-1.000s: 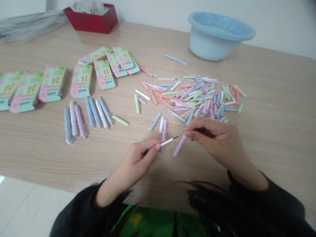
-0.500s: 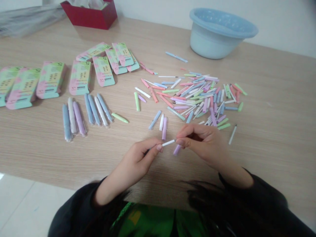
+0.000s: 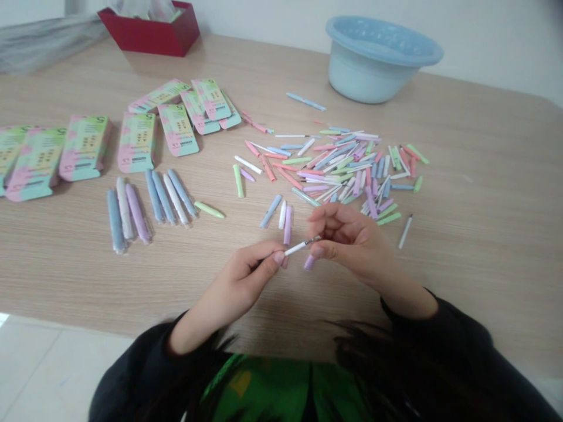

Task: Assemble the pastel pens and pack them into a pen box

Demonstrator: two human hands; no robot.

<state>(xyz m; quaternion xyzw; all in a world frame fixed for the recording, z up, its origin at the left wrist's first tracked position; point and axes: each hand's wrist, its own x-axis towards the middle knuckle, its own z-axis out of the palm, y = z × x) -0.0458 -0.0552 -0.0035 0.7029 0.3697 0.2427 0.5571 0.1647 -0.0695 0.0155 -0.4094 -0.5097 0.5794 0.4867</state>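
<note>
My left hand (image 3: 244,272) pinches a slim white pen refill (image 3: 295,248), which slants up to the right with its dark tip outward. At that tip is my right hand (image 3: 358,243), its thumb and fingers apart; whether they touch the tip I cannot tell. A purple pen barrel (image 3: 308,264) pokes out below the right thumb, partly hidden. Just beyond the refill lie a purple tube (image 3: 287,225), a short white piece (image 3: 282,215) and a blue barrel (image 3: 270,211). Behind the right hand spreads a pile of pastel pen parts (image 3: 347,167). Another white refill (image 3: 405,231) rests to its right.
Finished-looking blue, white and purple pens (image 3: 138,214) lie in groups at left, near a green pen part (image 3: 209,210). Several pastel cartons (image 3: 136,140) stand behind them. A red box (image 3: 153,35) and a light blue basin (image 3: 373,64) are at the back.
My right hand has moved left and its fingers have parted from their pinch at the refill's tip. The left hand keeps its hold. The view has shifted slightly.
</note>
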